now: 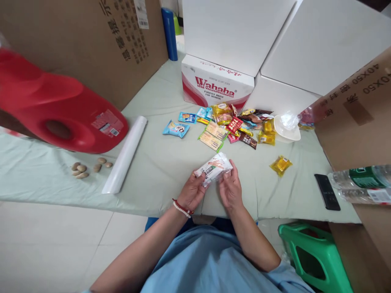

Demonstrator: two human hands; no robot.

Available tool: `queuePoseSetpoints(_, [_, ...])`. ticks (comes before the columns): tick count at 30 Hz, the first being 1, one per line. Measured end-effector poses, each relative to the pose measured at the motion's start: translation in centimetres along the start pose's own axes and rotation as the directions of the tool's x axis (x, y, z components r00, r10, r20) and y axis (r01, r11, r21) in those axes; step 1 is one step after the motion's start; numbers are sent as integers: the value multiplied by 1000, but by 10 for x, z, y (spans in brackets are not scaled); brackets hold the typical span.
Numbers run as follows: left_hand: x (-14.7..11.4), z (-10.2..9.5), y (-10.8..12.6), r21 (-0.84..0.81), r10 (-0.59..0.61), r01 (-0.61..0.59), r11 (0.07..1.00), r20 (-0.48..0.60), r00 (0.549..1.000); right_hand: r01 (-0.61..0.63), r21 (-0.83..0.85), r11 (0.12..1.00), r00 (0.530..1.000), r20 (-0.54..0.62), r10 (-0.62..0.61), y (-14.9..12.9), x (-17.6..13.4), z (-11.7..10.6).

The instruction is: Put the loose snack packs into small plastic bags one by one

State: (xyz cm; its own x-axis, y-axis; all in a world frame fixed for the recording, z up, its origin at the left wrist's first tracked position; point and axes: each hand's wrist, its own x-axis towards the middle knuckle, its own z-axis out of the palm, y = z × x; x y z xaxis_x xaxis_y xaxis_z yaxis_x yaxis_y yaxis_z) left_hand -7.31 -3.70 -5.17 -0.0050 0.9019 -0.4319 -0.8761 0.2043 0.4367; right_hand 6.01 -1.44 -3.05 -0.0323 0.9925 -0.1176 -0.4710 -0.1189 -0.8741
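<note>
Your left hand (pixel 193 191) and right hand (pixel 231 191) each hold one end of a white packet (pixel 214 167), grip closed between thumb and fingers, over the near middle of the worktop (pixel 161 175). Snack packets (pixel 224 118) lie heaped farther off; a yellow packet (pixel 281 165) lies apart, right.

The left fingers (pixel 200 179) and right fingers (pixel 234 170) hold a white packet (pixel 215 166).

From where I stand, both forearms (pixel 146 240) extend forward and converge ahead of the torso (pixel 210 260). Left hand (pixel 192 191): thumb uppermost in a pinch grip, remaining fingers partly hidden. Right hand (pixel 230 189): positioned just beside the left, palm facing inward, fingers (pixel 234 167) bent.
</note>
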Motion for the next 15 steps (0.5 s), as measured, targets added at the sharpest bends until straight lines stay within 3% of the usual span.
queuePoseSetpoints(3, [2,9,-11,-48,39,-38,998,4,999,-54,112,992,998,-30,57,0,3,16])
queuePoseSetpoints(6, [2,16,-17,-64,85,-86,994,-29,996,-75,115,990,997,-27,79,7,4,24])
queuePoseSetpoints(11, [-6,22,-17,49,84,-81,996,-62,995,-25,-182,983,999,-30,20,14,4,18])
queuePoseSetpoints(15, [-11,27,-17,297,61,-49,954,-32,998,-8,-294,956,999,49,23,-1,12,0])
